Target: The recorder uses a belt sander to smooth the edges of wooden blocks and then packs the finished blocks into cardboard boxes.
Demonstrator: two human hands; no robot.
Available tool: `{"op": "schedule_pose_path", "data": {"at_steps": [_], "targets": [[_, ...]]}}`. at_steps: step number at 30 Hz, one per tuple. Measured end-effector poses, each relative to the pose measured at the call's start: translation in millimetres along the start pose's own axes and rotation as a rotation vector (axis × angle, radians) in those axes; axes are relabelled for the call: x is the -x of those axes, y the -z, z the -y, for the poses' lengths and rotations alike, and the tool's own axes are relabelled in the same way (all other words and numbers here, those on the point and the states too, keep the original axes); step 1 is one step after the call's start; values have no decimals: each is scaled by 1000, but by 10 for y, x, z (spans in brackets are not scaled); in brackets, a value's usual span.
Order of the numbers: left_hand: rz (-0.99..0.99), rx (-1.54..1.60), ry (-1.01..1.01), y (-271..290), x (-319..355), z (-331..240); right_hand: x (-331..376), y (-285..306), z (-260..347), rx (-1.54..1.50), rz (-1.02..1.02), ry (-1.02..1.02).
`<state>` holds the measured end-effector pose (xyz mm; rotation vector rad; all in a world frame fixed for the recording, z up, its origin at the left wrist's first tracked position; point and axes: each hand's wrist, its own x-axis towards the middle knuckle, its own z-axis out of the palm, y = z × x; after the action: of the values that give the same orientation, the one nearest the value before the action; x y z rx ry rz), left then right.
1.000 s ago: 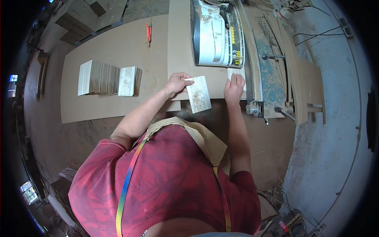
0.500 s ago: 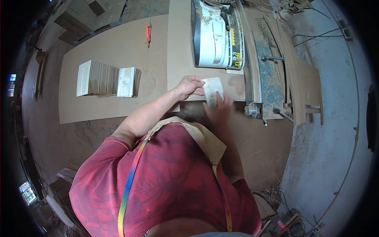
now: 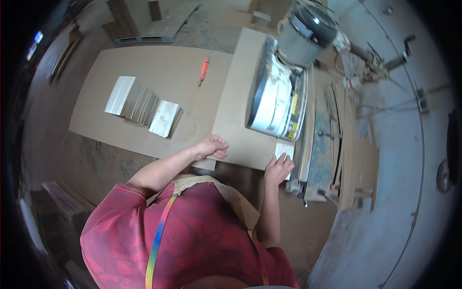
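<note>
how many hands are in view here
2: the left hand, near a corner of the brown sheet; the right hand, fingers on a pale board.

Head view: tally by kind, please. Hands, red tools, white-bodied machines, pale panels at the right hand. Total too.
Hands: 2 (left hand, right hand)
Red tool: 1
White-bodied machine: 1
Pale panel: at least 1, partly hidden
Total: at least 5

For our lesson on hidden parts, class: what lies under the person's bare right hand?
Under the right hand lies a pale, flat, rectangular wooden-looking board; its far end shows beyond the fingers. The covered part cannot be seen.
</note>
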<state>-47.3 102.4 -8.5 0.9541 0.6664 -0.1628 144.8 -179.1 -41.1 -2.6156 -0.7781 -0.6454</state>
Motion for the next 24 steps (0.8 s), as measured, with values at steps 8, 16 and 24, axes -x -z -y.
{"op": "schedule_pose_path", "data": {"at_steps": [8, 16, 24], "targets": [[-109, 129, -59, -9, 390, 245, -35, 183, -459, -89, 48, 72], [-162, 152, -80, 154, 465, 514, -38, 274, -836, -7, 95, 55], [-92, 134, -21, 217, 474, 531, -501, 41, -1115, -59, 121, -23]]}}
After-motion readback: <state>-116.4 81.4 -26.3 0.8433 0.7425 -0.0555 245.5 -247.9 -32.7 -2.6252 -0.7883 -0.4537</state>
